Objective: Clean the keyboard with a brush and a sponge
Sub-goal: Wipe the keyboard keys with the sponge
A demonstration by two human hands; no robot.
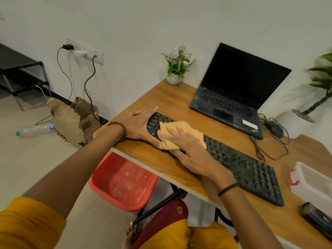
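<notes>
Head view has the black keyboard [242, 168] lying slantwise along the near edge of the tabletop [161, 101], its left end clasped between the thumb and fingers of the left grip [138, 126], probably so it cannot slide while being wiped. The right grip [190, 150] is released, its fingers laid flat on a tan sponge cloth [179, 126] spread over the keys just beside the left grip, likely to press on many keys at once.
</notes>
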